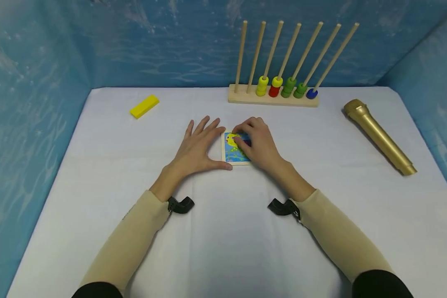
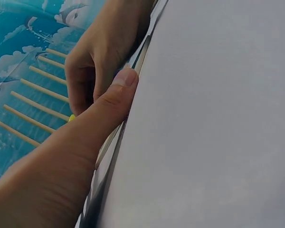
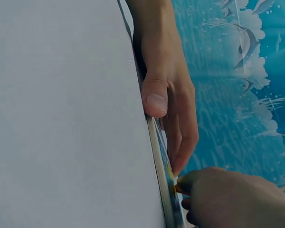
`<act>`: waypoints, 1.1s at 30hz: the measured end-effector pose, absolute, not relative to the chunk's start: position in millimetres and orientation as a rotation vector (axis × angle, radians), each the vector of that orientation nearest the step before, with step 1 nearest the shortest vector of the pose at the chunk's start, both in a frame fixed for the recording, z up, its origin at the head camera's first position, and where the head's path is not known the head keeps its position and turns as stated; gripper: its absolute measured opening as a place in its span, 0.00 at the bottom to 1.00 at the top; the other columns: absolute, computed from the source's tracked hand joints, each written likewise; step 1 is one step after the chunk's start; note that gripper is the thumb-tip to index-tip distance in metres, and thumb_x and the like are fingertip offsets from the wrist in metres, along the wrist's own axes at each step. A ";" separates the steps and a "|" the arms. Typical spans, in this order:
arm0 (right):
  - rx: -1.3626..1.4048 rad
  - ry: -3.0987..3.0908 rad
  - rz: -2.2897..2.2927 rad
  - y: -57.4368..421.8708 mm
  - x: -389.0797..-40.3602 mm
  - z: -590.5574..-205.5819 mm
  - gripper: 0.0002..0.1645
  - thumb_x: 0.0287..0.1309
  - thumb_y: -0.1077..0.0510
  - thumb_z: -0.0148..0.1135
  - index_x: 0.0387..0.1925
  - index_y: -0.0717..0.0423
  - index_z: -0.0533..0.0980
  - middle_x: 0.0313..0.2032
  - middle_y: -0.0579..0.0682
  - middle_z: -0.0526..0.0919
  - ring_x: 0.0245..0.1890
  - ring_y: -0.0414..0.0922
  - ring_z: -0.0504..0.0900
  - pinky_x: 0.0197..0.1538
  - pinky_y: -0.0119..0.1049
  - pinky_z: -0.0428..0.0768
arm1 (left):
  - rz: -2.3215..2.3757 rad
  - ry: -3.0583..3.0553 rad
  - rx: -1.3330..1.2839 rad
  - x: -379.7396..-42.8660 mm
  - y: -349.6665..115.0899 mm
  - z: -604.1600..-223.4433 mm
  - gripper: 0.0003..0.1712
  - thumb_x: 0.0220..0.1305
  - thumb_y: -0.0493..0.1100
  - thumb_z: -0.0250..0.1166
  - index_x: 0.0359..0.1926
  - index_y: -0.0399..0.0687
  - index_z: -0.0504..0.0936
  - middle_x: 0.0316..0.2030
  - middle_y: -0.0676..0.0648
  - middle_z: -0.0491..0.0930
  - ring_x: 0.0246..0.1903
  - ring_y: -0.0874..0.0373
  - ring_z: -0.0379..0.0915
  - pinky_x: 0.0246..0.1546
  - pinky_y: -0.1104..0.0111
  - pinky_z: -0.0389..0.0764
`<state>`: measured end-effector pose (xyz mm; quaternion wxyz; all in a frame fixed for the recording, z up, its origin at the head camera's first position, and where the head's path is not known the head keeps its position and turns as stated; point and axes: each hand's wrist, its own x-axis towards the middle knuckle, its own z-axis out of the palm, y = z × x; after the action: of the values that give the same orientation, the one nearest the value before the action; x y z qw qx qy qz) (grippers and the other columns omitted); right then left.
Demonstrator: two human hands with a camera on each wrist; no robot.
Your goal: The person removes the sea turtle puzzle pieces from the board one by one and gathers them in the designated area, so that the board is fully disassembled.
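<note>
A small wooden picture puzzle board (image 1: 237, 160), blue with a yellow animal, lies flat in the middle of the table. My left hand (image 1: 195, 151) spreads its fairly straight fingers at the board's left side, the thumb along the near edge and the index fingertip by the far left corner. Over the board's right half, my right hand (image 1: 260, 142) curls its fingers, and its thumb and index finger pinch a yellow puzzle piece (image 1: 232, 139) at the board's surface. That hand covers much of the picture. In the right wrist view, the board's pale edge (image 3: 157, 147) runs below the left thumb.
A yellow block (image 1: 144, 106) lies at the back left. Behind the board stands a wooden bead rack (image 1: 235, 97) with tall pegs and colored beads. A gold microphone (image 1: 381, 138) lies on the right. Blue printed cloth (image 1: 164, 45) walls the white table (image 1: 108, 165).
</note>
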<state>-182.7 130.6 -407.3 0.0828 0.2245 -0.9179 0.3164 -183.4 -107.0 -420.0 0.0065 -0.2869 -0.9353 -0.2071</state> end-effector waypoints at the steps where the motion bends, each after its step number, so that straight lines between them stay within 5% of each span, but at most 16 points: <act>1: 0.681 -2.742 0.929 129.1 -182.3 -407.1 0.13 0.69 0.55 0.70 0.50 0.58 0.85 0.47 0.55 0.80 0.51 0.53 0.74 0.56 0.48 0.75 | -0.643 -2.923 -0.902 -183.6 -107.9 -420.3 0.65 0.46 0.86 0.68 0.79 0.60 0.65 0.84 0.51 0.53 0.85 0.49 0.36 0.82 0.41 0.33; 10: 0.670 -2.746 0.988 114.8 -180.6 -403.4 0.19 0.70 0.53 0.69 0.53 0.63 0.81 0.46 0.57 0.76 0.45 0.51 0.74 0.51 0.45 0.75 | -0.609 -2.913 -0.909 -186.1 -111.5 -414.6 0.65 0.45 0.85 0.70 0.78 0.59 0.67 0.83 0.51 0.55 0.85 0.48 0.38 0.81 0.40 0.34; 18: 0.607 -2.739 1.047 117.2 -178.6 -409.9 0.13 0.70 0.59 0.67 0.50 0.64 0.82 0.45 0.58 0.76 0.41 0.51 0.76 0.48 0.42 0.77 | -0.616 -2.923 -0.928 -185.5 -108.3 -420.4 0.65 0.47 0.86 0.68 0.79 0.59 0.65 0.84 0.51 0.53 0.85 0.48 0.37 0.81 0.39 0.33; 26: 0.620 -2.842 0.996 113.4 -181.8 -408.9 0.28 0.66 0.47 0.73 0.54 0.64 0.77 0.45 0.57 0.73 0.43 0.50 0.73 0.47 0.43 0.74 | -0.617 -2.928 -0.936 -184.8 -110.8 -418.8 0.64 0.48 0.85 0.68 0.79 0.58 0.65 0.84 0.50 0.54 0.85 0.47 0.37 0.81 0.39 0.33; 33: 0.631 -2.892 0.955 112.9 -185.4 -406.3 0.30 0.67 0.44 0.72 0.54 0.65 0.75 0.45 0.58 0.72 0.44 0.51 0.72 0.48 0.43 0.73 | -0.614 -2.917 -0.925 -184.5 -109.7 -418.9 0.64 0.48 0.85 0.69 0.79 0.57 0.65 0.83 0.49 0.54 0.85 0.47 0.38 0.81 0.38 0.34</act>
<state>-185.4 112.9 -406.3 0.0157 0.2029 -0.9297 0.3070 -184.5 -109.7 -418.9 0.0102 -0.2965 -0.9345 -0.1966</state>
